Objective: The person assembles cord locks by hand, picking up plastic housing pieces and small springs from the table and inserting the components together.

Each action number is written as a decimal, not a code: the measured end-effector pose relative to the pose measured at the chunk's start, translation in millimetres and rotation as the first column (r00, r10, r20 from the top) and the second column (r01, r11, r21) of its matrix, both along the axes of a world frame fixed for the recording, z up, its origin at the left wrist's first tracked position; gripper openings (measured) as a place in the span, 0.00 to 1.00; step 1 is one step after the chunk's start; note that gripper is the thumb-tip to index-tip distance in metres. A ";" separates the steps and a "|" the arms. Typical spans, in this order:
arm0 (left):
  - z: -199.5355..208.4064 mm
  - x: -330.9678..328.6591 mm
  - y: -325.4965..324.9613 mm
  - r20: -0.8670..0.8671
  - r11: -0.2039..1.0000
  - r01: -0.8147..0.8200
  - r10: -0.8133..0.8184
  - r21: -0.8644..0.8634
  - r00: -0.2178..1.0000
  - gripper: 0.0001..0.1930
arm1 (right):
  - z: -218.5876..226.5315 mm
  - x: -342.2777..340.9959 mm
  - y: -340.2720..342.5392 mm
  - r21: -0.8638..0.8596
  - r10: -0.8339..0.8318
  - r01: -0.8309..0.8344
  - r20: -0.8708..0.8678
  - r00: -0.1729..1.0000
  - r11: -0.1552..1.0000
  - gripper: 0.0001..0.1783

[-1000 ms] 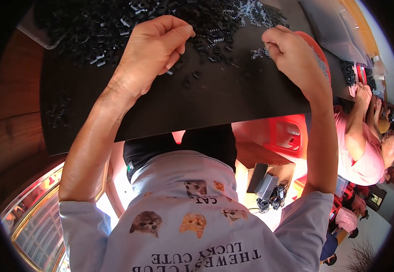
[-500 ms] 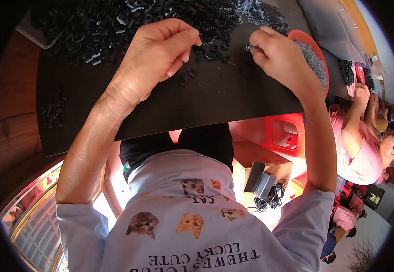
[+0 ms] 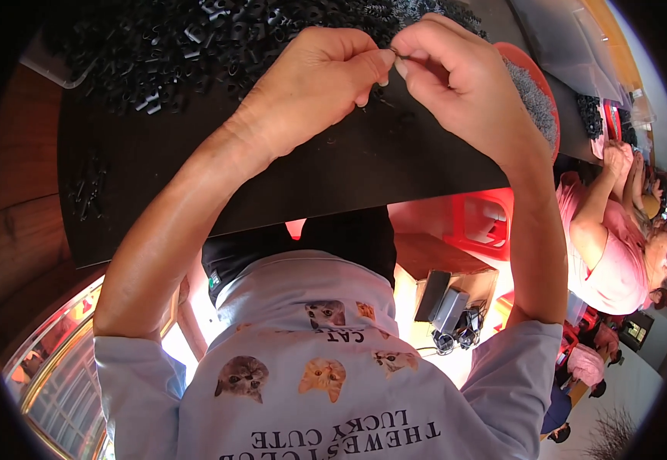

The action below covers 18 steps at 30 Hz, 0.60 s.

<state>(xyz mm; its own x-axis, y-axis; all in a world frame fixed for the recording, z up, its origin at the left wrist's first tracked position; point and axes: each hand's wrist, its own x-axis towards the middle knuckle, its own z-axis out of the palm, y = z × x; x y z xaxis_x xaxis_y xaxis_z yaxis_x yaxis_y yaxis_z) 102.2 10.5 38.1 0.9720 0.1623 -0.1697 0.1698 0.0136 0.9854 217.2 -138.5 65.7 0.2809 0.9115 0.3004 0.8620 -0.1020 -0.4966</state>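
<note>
Over the dark table, my left hand [image 3: 318,86] and my right hand [image 3: 467,88] meet fingertip to fingertip. Each is closed in a pinch, thumb against forefinger. A thin dark bit [image 3: 397,56] shows where the fingertips touch; the right hand's small spring is mostly hidden there. What the left fingers hold is covered by the thumb. Just beyond the left hand spreads a large heap of small black clip-like plastic pieces [image 3: 187,46]. Small grey coil springs [image 3: 456,17] lie behind the right hand.
A red basin [image 3: 554,115] filled with grey springs stands right of my right forearm. Loose black pieces [image 3: 88,188] lie at the table's left. Below are a red stool [image 3: 475,222] and a cardboard box [image 3: 433,257] bearing cables. A co-worker in pink [image 3: 613,253] sits at right.
My hands have come together from well apart: the left moved right, the right moved slightly left. The grey spring seen in my right fingers is now mostly hidden.
</note>
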 end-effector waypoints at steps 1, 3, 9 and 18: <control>-0.5 0.0 1.1 -0.005 1.000 -0.013 0.013 0.008 1.000 0.13 | -3.1 0.7 0.8 0.001 0.000 0.000 -0.003 1.000 1.000 0.05; -2.0 -1.0 3.7 -0.012 1.000 -0.023 0.023 0.018 1.000 0.12 | -11.2 3.6 2.2 0.076 0.030 -0.024 -0.080 0.996 0.997 0.03; -6.0 -6.5 9.2 -0.013 0.998 -0.062 0.063 0.031 0.998 0.10 | -21.2 -0.6 14.8 -0.068 -0.123 0.104 -0.429 0.895 0.992 0.12; -8.0 -13.0 14.1 -0.044 0.998 -0.056 0.055 -0.014 0.997 0.11 | -14.9 -10.1 19.4 -0.234 -0.267 0.151 -0.619 0.739 0.960 0.23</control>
<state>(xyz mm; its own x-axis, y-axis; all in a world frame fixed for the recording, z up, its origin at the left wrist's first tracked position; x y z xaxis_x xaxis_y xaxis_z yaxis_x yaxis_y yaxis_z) 89.2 24.6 30.0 0.9531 0.2128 -0.2151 0.2116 0.0395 0.9766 207.1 -119.1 50.8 0.5428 0.8241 -0.1617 0.2950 -0.3674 -0.8820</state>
